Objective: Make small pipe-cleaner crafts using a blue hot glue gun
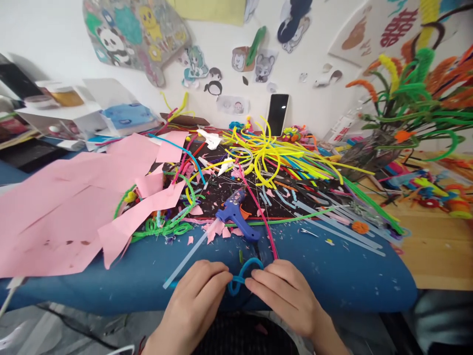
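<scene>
A blue pipe cleaner, bent into loops, is held between my two hands at the front edge of the blue table. My left hand pinches its left end with closed fingertips. From the right, my right hand grips the other side, fingers closed on it. Just beyond my hands lies a blue-purple hot glue gun with a long translucent glue stick out of its back. A dark pink pipe cleaner runs down to my right hand.
Pink paper sheets cover the left side. Yellow pipe cleaners pile up at the back, with green braided pipe cleaners nearer. Loose glue sticks lie right. A phone leans on the wall; a vase holds pipe-cleaner stems.
</scene>
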`<state>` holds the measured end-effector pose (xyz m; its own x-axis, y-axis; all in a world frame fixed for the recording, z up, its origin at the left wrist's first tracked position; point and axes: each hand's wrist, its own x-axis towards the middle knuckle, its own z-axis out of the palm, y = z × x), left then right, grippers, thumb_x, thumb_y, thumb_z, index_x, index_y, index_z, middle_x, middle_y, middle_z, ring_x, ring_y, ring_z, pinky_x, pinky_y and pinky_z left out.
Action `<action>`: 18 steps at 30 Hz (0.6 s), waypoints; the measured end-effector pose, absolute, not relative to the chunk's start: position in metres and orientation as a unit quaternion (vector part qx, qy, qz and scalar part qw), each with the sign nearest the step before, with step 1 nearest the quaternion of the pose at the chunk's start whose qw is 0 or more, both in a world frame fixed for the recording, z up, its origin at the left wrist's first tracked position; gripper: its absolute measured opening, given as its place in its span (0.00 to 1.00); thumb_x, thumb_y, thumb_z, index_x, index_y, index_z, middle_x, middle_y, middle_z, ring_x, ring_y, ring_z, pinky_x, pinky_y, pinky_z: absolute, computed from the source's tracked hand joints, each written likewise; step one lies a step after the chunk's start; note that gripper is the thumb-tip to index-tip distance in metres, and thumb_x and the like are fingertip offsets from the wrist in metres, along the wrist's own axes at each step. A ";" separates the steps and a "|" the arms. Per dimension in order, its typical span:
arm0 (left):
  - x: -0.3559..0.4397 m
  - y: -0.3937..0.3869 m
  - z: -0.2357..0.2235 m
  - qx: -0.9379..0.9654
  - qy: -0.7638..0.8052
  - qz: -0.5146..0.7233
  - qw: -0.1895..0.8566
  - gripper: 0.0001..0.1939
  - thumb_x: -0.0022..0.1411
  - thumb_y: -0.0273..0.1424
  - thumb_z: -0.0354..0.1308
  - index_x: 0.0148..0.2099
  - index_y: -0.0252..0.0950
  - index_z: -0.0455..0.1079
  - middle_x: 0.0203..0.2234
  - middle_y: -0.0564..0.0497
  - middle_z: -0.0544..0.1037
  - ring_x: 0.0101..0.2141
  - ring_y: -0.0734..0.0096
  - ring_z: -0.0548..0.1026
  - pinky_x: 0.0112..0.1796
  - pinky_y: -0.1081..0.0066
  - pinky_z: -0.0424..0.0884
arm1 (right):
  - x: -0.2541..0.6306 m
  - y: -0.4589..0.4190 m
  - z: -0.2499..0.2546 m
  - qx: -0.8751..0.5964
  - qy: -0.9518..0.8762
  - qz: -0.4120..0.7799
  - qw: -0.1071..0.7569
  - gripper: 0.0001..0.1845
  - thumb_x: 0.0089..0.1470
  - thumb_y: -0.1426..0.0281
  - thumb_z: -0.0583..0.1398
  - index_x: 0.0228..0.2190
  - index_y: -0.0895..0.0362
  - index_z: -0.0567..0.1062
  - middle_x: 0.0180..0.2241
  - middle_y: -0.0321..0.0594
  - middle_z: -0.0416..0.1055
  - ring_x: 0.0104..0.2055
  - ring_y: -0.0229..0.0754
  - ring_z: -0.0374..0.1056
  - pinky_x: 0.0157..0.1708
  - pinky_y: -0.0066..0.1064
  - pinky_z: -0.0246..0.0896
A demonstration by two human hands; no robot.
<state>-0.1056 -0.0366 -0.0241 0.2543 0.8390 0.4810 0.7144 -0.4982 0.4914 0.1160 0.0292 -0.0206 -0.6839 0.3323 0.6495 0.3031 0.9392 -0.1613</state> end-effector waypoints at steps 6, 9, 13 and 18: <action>-0.115 -0.032 -0.032 0.801 0.497 0.328 0.061 0.14 0.64 0.17 0.52 0.50 0.34 0.70 0.42 0.43 0.75 0.43 0.63 0.73 0.45 0.65 0.71 | 0.100 0.038 -0.019 -0.178 -0.930 0.028 0.320 0.19 0.68 0.76 0.47 0.41 0.62 0.77 0.36 0.41 0.79 0.38 0.42 0.68 0.40 0.36 0.64; -0.116 -0.032 -0.036 0.799 0.493 0.342 0.047 0.16 0.64 0.16 0.53 0.52 0.33 0.70 0.43 0.42 0.74 0.45 0.62 0.71 0.46 0.63 0.70 | 0.097 0.040 -0.022 -0.200 -0.929 0.066 0.304 0.19 0.68 0.74 0.47 0.40 0.62 0.77 0.37 0.42 0.78 0.38 0.42 0.67 0.40 0.35 0.64; -0.118 -0.031 -0.040 0.812 0.471 0.343 0.045 0.17 0.62 0.15 0.55 0.51 0.32 0.70 0.44 0.42 0.74 0.46 0.60 0.70 0.50 0.58 0.68 | 0.097 0.039 -0.024 -0.218 -0.929 0.110 0.277 0.14 0.66 0.75 0.51 0.41 0.63 0.77 0.38 0.43 0.77 0.40 0.44 0.66 0.41 0.37 0.65; -0.120 -0.029 -0.043 0.819 0.455 0.347 0.038 0.16 0.61 0.16 0.56 0.51 0.31 0.71 0.43 0.42 0.75 0.45 0.60 0.69 0.49 0.57 0.68 | 0.096 0.038 -0.028 -0.221 -0.927 0.113 0.282 0.11 0.63 0.76 0.55 0.41 0.62 0.77 0.38 0.44 0.76 0.41 0.45 0.66 0.41 0.38 0.66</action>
<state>-0.1198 -0.0294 -0.0427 0.3456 0.7711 0.5348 0.7189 -0.5839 0.3772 0.0962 0.0382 -0.0278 -0.7431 0.4733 0.4731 0.3456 0.8768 -0.3343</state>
